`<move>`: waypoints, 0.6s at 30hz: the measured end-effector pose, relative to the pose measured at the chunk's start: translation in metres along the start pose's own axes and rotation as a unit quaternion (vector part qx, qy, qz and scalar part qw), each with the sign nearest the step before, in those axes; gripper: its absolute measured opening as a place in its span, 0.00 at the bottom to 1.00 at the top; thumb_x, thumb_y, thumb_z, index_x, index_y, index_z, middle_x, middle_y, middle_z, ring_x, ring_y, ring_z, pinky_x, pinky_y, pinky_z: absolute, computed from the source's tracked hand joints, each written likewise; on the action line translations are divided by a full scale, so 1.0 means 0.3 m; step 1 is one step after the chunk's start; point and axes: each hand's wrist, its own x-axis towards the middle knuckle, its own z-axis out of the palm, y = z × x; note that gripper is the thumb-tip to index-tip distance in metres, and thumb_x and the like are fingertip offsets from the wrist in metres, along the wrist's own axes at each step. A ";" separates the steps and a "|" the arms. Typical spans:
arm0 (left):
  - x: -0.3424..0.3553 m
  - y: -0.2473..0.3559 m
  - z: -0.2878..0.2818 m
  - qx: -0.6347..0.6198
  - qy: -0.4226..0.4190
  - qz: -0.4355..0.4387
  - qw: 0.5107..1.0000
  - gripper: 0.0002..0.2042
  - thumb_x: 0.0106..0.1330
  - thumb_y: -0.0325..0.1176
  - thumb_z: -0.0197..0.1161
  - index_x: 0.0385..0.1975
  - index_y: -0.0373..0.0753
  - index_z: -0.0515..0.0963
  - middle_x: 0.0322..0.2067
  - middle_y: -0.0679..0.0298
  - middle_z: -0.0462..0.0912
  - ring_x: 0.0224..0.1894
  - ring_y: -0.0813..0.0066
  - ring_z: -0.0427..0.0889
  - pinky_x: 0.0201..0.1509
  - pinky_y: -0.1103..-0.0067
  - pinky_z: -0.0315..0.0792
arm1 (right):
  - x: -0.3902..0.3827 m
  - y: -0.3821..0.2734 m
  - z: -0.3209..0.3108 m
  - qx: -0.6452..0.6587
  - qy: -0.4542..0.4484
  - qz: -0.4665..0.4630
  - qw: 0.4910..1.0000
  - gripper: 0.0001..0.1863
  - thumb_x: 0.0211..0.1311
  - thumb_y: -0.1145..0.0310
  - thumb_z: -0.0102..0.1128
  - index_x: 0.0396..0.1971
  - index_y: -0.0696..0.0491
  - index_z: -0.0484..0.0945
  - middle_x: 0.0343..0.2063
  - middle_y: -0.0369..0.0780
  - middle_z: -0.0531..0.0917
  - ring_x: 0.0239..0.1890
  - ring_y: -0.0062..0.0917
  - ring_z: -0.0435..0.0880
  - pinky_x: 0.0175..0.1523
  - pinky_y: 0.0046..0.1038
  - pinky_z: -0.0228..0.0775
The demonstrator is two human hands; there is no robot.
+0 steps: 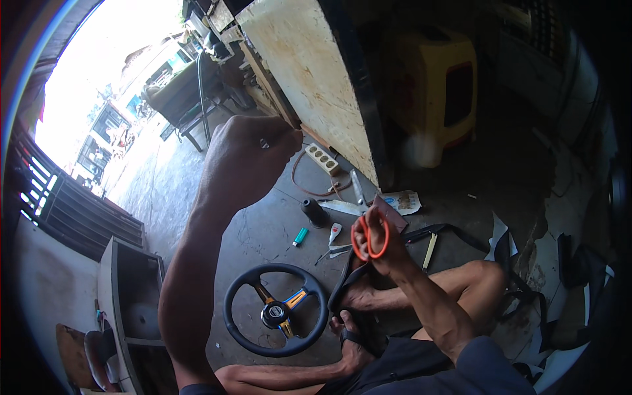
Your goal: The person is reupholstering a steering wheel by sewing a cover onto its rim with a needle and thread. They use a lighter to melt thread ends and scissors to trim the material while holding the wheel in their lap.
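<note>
My left hand [253,158] is raised high in front of me, its fingers closed in a pinch; whatever lies between them is too small or hidden. My right hand [382,247] grips a pair of scissors [359,191] by the red-orange handles, the blades pointing up and away. On the floor before my crossed legs lies a black steering wheel [275,315] with gold-coloured spokes. A black strip [340,282] runs by my foot, below the scissors. Beyond the wheel stands a dark thread spool [315,212], beside a green lighter [301,237] and a small white bottle [335,232].
A white power strip [322,158] with a cord lies beside a large wooden panel [309,72]. A yellow stick-shaped tool [430,251] rests right of my right hand. Black and white scraps [586,276] litter the right side. At left stands an open-fronted cabinet [135,289].
</note>
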 end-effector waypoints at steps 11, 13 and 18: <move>-0.152 -0.211 -0.117 -0.069 0.098 -0.078 0.990 0.13 0.68 0.40 0.63 0.37 0.35 0.86 0.26 0.62 0.86 0.26 0.78 0.81 0.33 0.78 0.73 | -0.061 0.051 -0.637 -0.787 0.201 0.191 0.551 0.17 0.60 0.56 0.69 0.32 0.57 0.85 0.34 0.51 0.87 0.41 0.44 0.87 0.48 0.44 0.79; -0.184 -0.247 -0.158 -0.117 0.112 -0.149 0.975 0.13 0.68 0.39 0.64 0.37 0.34 0.86 0.27 0.62 0.85 0.23 0.80 0.78 0.28 0.81 0.69 | -0.081 0.080 -0.588 -0.829 0.198 -0.030 0.523 0.15 0.59 0.60 0.68 0.34 0.58 0.86 0.37 0.52 0.86 0.44 0.43 0.85 0.54 0.41 0.77; -0.278 -0.379 -0.295 -0.083 0.179 -0.260 0.945 0.13 0.68 0.37 0.63 0.37 0.32 0.85 0.25 0.63 0.84 0.17 0.85 0.69 0.19 0.84 0.59 | 0.069 0.352 -0.022 -0.544 -0.381 0.027 0.747 0.16 0.63 0.58 0.60 0.41 0.55 0.84 0.43 0.50 0.84 0.51 0.42 0.82 0.58 0.41 0.73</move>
